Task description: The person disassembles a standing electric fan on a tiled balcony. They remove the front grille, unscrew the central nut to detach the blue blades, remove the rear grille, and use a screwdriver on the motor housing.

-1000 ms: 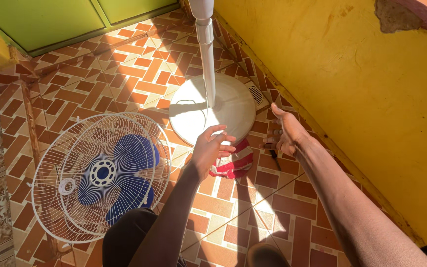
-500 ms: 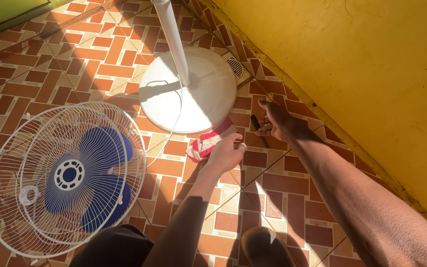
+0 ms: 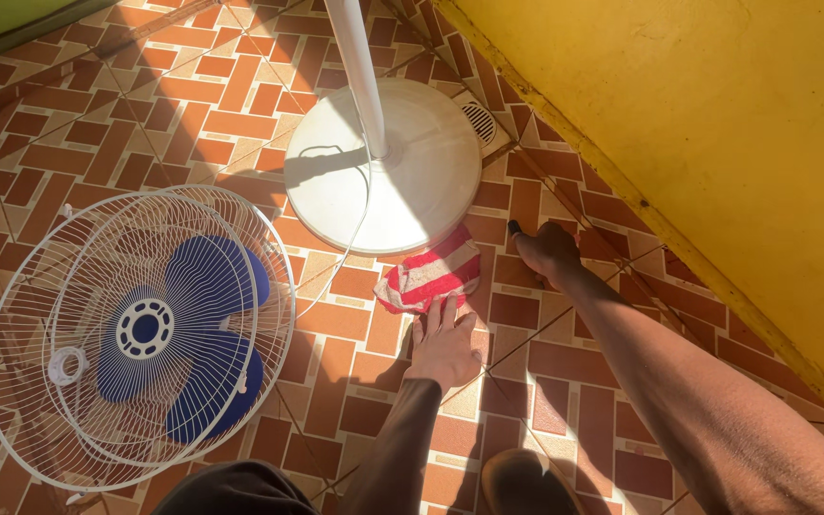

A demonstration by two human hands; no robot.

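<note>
Left hand [image 3: 445, 345] flat, fingers spread on the floor tiles [image 3: 545, 362] just near of the striped cloth [image 3: 429, 274], right hand [image 3: 547, 251] curled over a dark tool [image 3: 513, 227], mostly hidden, grip unclear, fan base [image 3: 383, 181] beyond.

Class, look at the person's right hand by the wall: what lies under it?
Under the right hand, a dark tool tip pokes out on the tiled floor. The hand covers the rest, so its kind stays unclear.

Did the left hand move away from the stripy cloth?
Yes. The left hand let go of the red-and-white striped cloth and now lies flat on the tiles just below it, farther from the round white fan base.
</note>
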